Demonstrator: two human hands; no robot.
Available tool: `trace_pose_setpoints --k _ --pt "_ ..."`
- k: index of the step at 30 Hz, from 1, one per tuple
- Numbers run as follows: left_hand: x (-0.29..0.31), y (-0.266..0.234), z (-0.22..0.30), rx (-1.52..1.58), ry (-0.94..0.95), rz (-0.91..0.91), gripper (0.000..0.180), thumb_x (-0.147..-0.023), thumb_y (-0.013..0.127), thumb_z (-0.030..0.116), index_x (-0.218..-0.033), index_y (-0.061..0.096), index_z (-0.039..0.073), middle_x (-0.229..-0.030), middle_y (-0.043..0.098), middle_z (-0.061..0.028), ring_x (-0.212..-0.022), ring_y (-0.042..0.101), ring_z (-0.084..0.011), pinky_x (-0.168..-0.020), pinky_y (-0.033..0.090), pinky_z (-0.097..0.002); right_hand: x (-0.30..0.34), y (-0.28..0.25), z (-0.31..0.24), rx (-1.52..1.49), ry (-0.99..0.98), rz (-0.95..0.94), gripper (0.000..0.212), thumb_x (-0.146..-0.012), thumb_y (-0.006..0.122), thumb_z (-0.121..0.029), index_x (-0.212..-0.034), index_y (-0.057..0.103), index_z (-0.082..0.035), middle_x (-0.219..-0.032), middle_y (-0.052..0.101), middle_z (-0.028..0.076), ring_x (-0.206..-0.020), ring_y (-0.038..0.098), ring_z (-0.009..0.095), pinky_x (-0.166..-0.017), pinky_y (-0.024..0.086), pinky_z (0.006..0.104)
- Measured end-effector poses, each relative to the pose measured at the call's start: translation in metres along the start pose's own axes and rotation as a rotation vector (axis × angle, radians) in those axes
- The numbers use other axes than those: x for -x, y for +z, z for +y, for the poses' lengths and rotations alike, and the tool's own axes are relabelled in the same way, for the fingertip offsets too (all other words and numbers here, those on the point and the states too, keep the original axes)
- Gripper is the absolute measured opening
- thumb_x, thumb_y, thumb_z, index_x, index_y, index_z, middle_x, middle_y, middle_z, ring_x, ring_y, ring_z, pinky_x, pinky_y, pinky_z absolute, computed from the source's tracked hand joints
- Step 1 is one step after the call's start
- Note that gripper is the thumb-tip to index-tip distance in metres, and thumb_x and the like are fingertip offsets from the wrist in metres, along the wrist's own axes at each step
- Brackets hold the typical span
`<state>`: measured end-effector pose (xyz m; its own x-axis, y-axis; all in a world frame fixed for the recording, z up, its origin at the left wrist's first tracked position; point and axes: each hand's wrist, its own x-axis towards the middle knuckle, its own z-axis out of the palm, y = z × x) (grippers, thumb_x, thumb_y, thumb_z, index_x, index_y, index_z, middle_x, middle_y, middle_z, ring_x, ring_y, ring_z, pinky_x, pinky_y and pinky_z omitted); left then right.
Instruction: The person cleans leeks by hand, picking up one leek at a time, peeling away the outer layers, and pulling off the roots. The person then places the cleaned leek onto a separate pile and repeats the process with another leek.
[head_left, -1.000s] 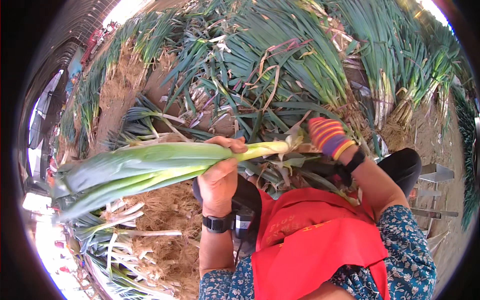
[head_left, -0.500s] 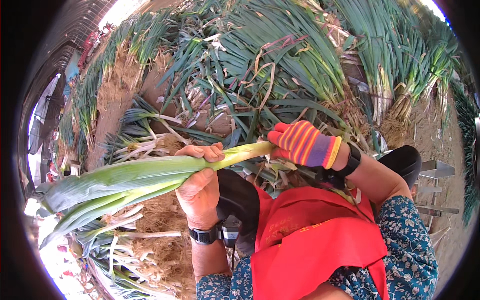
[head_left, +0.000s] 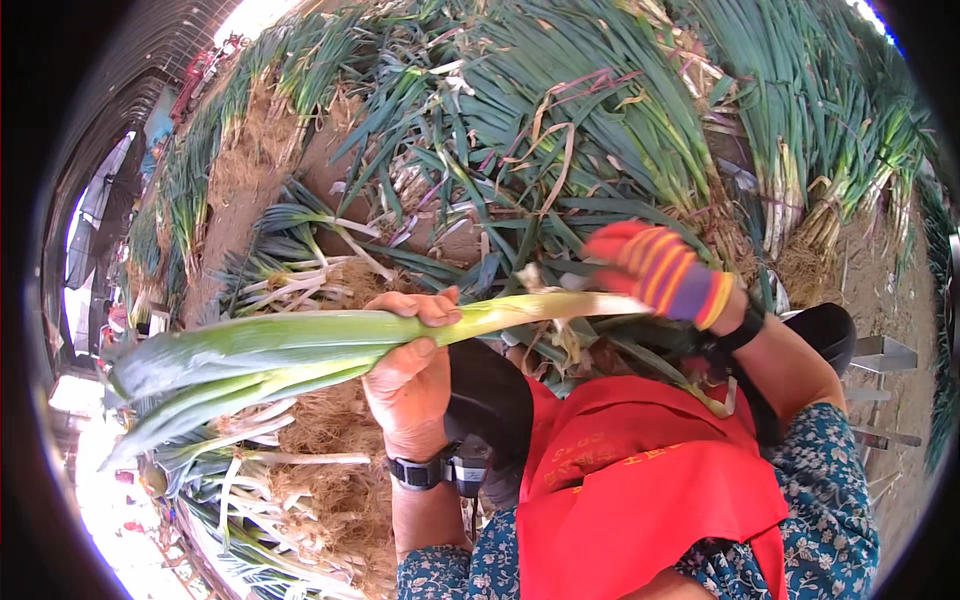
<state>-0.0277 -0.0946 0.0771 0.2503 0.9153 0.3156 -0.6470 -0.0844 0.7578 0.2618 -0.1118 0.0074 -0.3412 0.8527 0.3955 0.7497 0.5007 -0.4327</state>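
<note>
A thick leek (head_left: 270,345) lies across in front of me, its green leaves to the left and its pale stem to the right. My bare left hand (head_left: 410,345) is closed round it where the leaves meet the stem. At the white end, my right hand (head_left: 660,270) wears a striped glove of orange, yellow and purple. Its fingers are smeared by motion, so I cannot make out whether they grip anything. A loose, dry strip of skin (head_left: 565,340) hangs by the stem near its middle.
Past my hands lies a big heap of leeks (head_left: 560,120), with upright bundles (head_left: 780,170) at the far right. More leeks with brown roots (head_left: 330,470) lie at my left. A red apron (head_left: 640,480) covers my lap. Metal bars (head_left: 885,355) stick out at the right.
My right hand has moved right and up along the stem, and more of the white end shows. My left hand still holds the leek. The whole view has shifted slightly.
</note>
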Motion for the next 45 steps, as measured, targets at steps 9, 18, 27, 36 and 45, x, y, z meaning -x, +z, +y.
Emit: trace_pose_setpoints --k 9,18,27,36,45 --pt "0.002 0.004 -0.023 0.101 -0.135 -0.16 0.034 -0.064 0.068 0.004 -0.095 0.056 0.003 -0.083 0.061 -0.0114 -0.083 0.059 -0.0276 -0.105 0.028 -0.0478 -0.045 0.006 -0.064 -0.495 -0.219 -0.064 0.019 -0.074 0.067 -0.016 -0.084 0.062 0.0 -0.084 0.06 0.015 -0.074 0.061 0.031 -0.062 0.05 0.0382" --pt "0.01 -0.001 -0.005 -0.06 -0.098 -0.069 0.033 -0.065 0.06 0.004 -0.097 0.052 0.005 -0.082 0.055 -0.0075 -0.079 0.054 -0.023 -0.101 0.031 -0.0452 0.015 0.061 0.055 0.482 0.34 -0.295 0.012 -0.067 0.059 -0.018 -0.071 0.065 -0.008 -0.069 0.064 0.015 -0.064 0.063 0.033 -0.054 0.05 0.0429" --pt "0.003 -0.04 0.036 0.065 0.041 -0.06 0.033 -0.065 0.062 0.002 -0.096 0.052 0.006 -0.08 0.054 -0.0074 -0.076 0.051 -0.0216 -0.09 0.035 -0.0424 0.066 0.001 0.065 -0.073 0.5 -0.181 0.049 -0.078 0.068 -0.039 -0.106 0.061 0.001 -0.093 0.064 0.019 -0.084 0.062 0.034 -0.074 0.049 0.0382" --pt "-0.002 -0.004 0.024 0.13 -0.074 -0.147 0.035 -0.064 0.063 0.003 -0.097 0.053 0.006 -0.078 0.055 -0.0083 -0.075 0.054 -0.0241 -0.091 0.038 -0.0458 -0.029 -0.024 -0.037 -0.71 0.039 -0.679 0.03 -0.08 0.066 -0.019 -0.102 0.064 0.001 -0.086 0.066 0.013 -0.083 0.064 0.023 -0.074 0.049 0.0324" --pt "0.011 -0.02 0.058 -0.058 -0.063 0.024 0.035 -0.067 0.061 0.0 -0.101 0.051 0.004 -0.082 0.054 -0.0085 -0.079 0.052 -0.0226 -0.091 0.038 -0.0428 0.172 0.025 0.138 0.143 0.504 -0.615 0.03 -0.08 0.058 -0.037 -0.091 0.067 -0.01 -0.08 0.064 0.016 -0.079 0.061 0.035 -0.073 0.048 0.0427"
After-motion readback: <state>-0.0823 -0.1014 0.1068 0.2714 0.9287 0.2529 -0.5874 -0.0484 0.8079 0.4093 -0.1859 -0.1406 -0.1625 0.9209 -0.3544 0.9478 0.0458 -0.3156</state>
